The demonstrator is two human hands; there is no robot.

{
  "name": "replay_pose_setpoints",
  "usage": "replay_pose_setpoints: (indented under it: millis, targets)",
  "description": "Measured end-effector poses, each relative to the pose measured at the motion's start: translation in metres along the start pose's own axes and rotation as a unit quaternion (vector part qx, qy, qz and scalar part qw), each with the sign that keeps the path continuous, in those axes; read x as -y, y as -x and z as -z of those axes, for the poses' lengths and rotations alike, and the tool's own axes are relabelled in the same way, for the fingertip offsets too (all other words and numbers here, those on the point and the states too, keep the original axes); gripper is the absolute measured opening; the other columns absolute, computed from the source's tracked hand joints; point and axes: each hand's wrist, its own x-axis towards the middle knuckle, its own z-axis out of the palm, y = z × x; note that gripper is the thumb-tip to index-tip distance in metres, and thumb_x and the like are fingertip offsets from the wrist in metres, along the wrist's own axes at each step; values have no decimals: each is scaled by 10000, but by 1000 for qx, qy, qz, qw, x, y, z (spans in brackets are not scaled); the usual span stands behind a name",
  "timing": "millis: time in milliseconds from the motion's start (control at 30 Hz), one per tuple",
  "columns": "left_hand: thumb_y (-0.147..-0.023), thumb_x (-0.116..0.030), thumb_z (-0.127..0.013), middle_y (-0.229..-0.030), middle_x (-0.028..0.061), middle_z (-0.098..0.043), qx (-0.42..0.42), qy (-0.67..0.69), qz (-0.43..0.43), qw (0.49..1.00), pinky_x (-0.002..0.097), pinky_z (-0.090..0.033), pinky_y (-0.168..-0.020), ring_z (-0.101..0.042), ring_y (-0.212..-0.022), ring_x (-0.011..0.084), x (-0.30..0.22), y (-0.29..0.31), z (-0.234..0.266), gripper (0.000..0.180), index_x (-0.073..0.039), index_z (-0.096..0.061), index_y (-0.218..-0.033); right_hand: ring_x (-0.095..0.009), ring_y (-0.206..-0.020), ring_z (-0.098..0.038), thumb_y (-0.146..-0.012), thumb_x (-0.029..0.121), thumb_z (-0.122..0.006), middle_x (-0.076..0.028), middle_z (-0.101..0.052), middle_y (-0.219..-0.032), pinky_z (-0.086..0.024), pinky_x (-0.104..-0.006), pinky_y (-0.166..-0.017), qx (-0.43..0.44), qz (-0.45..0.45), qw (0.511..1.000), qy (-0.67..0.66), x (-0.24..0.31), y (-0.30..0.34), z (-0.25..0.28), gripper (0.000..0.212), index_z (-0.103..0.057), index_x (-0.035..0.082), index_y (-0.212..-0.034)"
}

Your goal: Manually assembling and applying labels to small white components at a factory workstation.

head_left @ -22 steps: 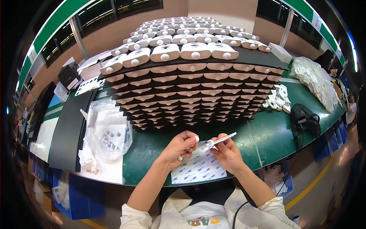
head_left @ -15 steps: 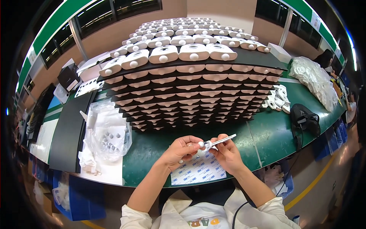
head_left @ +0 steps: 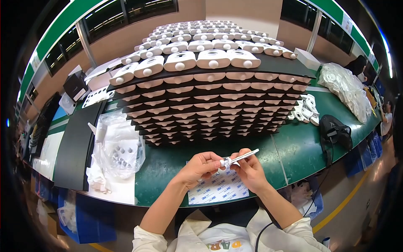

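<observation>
Over the front of the green table, my left hand (head_left: 201, 168) pinches a small white round knob (head_left: 222, 163) between thumb and fingertips. My right hand (head_left: 251, 172) is closed on a flat white plastic part (head_left: 248, 155), which tilts up to the right. The knob meets the near end of this part; whether it is fixed there I cannot tell. Another small whitish piece shows under my left hand's curled fingers. Below both hands lies a sheet with blue print (head_left: 220, 191), partly covered by them.
A tall stack of black boards (head_left: 285, 67) bearing white knobbed housings fills the far middle. At left are a clear bag with grey knobs (head_left: 121, 155) and a black board (head_left: 77, 147). White ring-shaped parts (head_left: 308, 109), a black bag (head_left: 336, 130) and a large plastic bag (head_left: 346, 90) lie right.
Both hands stay nearly in place, still holding the knob and the flat part. The flat part has tilted and shifted very slightly.
</observation>
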Motion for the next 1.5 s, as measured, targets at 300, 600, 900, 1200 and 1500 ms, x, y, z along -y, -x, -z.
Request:
replay_pose_setpoints:
  millis: [300, 600, 900, 1200, 1500]
  targets:
    - [-796, -192, -674, -783, 15, -607, 2, -4, -2, 1000, 150, -299, -474, -431, -604, 30, 1, 0, -1, 193, -56, -597, -908, -178, -968, -524, -925, 138, -476, -78, -548, -1009, -431, -341, -837, 16, 14, 1000, 3, -1, 0, 3, 77, -442, 95, -980]
    - [-777, -183, -692, -765, 23, -611, 8, -8, -10, 1000, 159, -307, -466, -433, -572, 28, -2, 1, -3, 202, -51, -594, -894, -161, -926, -508, -922, 146, -480, -71, -533, -989, -409, -304, -805, 1, 8, 1000, 23, 1, 2, -1, 56, -443, 106, -934]
    - [-683, -141, -745, -694, -16, -545, -12, -144, -27, 989, 182, -341, -509, -465, -592, 49, 0, 2, -9, 220, -80, -534, -668, -110, -794, -500, -914, 108, -489, -44, -551, -937, -414, -258, -742, -45, -56, 996, 43, 6, 3, -11, 196, -473, 34, -1094]
    - [-651, 10, -735, -676, -18, -493, -194, -201, -303, 911, 158, -333, -503, -466, -608, 24, -8, 4, -21, 309, -69, -475, -798, -93, -680, -524, -899, 172, -495, -23, -568, -807, -453, -215, -626, -165, -219, 942, -196, 14, -8, -16, 174, -546, 33, -991]
    - [-624, -92, -798, -585, -40, -461, -210, -354, -310, 857, 171, -291, -463, -373, -511, 20, -8, 3, -23, 337, -60, -462, -633, -41, -608, -505, -864, 137, -546, 19, -545, -695, -423, -182, -540, -206, -181, 960, -60, 18, -8, -22, 88, -545, 53, -893]
